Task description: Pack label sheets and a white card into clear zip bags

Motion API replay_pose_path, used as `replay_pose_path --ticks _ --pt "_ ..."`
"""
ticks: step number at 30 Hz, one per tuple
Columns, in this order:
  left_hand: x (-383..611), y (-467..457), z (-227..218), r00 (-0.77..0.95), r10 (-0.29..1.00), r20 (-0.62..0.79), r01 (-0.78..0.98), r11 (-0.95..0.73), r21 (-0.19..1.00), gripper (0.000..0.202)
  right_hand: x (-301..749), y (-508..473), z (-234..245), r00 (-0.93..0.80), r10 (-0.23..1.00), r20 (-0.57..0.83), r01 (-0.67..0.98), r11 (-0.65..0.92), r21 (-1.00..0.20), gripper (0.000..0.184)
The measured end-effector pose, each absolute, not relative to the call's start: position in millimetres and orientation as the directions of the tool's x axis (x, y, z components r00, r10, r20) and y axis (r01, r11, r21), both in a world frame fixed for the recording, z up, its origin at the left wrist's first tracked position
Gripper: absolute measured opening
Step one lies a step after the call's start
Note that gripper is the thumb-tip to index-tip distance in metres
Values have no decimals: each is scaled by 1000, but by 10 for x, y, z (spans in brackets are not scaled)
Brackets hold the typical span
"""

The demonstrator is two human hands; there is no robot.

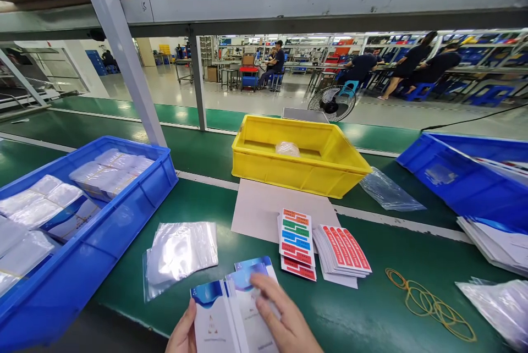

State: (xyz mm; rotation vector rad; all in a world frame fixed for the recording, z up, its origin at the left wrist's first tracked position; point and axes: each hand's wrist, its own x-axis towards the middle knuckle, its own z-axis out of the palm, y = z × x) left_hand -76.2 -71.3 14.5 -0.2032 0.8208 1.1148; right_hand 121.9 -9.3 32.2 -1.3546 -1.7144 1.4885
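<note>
My left hand grips a small stack of white leaflets with blue wavy tops along its left edge. Over the right side of the same leaflets, my right hand has its thumb and fingers curled onto the fanned sheets. Some leaflets stick out higher behind the front one. Beyond my left hand lies a pile of clear plastic bags. Past my right hand are sticker sheets in several colours and a stack of red-and-white sticker sheets.
A blue bin with bagged packs stands left. A yellow bin holds a crumpled clear bag, with pale card before it. Rubber bands, plastic bags and another blue bin are right. A metal post rises at left.
</note>
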Motion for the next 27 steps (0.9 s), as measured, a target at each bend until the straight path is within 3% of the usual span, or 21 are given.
replay_pose_path --ticks 3,7,11,20,27 --pt "-752 -700 74 205 720 -663 -865 450 221 43 1069 -220 272 -536 769 -348 248 -250 -936 61" --pt "-752 -716 -74 157 736 -658 -883 403 240 53 960 -278 237 -434 817 -380 228 -309 -923 59" --pt "-790 -764 -225 111 752 -650 -897 357 260 59 943 -228 296 -445 803 -397 211 -336 -918 60" --pt "-780 -758 -242 95 760 -643 -882 364 300 45 905 -188 366 -490 772 -404 125 -396 -910 65" --pt "-769 -729 -164 143 756 -639 -890 380 251 46 992 -155 399 -459 817 -349 58 -364 -930 59"
